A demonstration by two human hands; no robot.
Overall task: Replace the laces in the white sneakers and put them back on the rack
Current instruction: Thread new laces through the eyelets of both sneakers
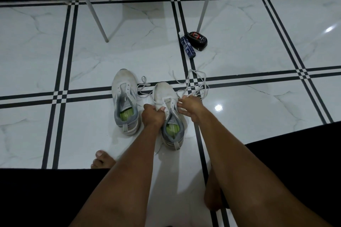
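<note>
Two white sneakers with grey collars and green insoles stand on the tiled floor, toes pointing away from me. The left sneaker has no lace in its eyelets. My left hand grips the left side of the right sneaker at its eyelets. My right hand pinches a white lace at that shoe's right side; the lace trails in loose loops on the floor beyond. Another loose lace lies between the two shoes.
White metal rack legs stand at the back. A dark blue bottle and a black shoe-polish container lie beside the right leg. My bare feet and dark-clothed knees frame the bottom.
</note>
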